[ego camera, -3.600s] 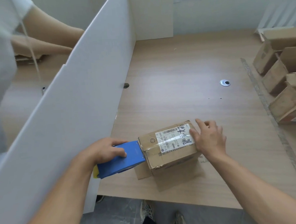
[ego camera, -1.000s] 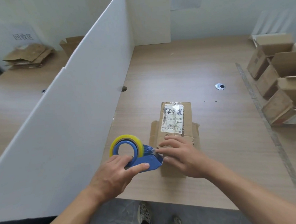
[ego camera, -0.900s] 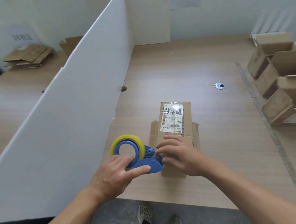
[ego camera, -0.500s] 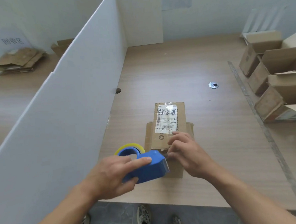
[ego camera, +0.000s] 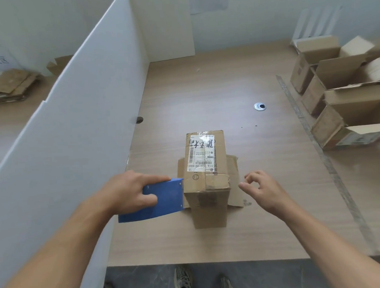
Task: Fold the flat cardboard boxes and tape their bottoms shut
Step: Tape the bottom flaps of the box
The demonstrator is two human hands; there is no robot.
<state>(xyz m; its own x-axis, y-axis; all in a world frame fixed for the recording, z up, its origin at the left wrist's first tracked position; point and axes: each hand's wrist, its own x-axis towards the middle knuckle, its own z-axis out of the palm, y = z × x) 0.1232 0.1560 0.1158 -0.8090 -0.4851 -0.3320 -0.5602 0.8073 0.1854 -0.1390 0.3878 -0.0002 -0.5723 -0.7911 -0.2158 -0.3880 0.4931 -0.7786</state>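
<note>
A small folded cardboard box (ego camera: 205,182) with a white shipping label stands on the wooden table (ego camera: 215,94), its flaps spread on the tabletop around it. My left hand (ego camera: 130,192) grips a blue tape dispenser (ego camera: 163,199), whose front edge touches the box's left side. To the right of the box, my right hand (ego camera: 265,189) hovers with loosely curled fingers, holding nothing and not touching the box.
A white partition board (ego camera: 74,132) runs along the left of the table. Several assembled cardboard boxes (ego camera: 345,96) are piled at the right edge. Flattened cardboard (ego camera: 5,87) lies on the neighbouring table beyond the partition. A metal grommet (ego camera: 259,106) sits mid-table.
My right hand has let go of the box and moved off to its right. My left hand has turned the tape dispenser flat and brought it against the box's left side.
</note>
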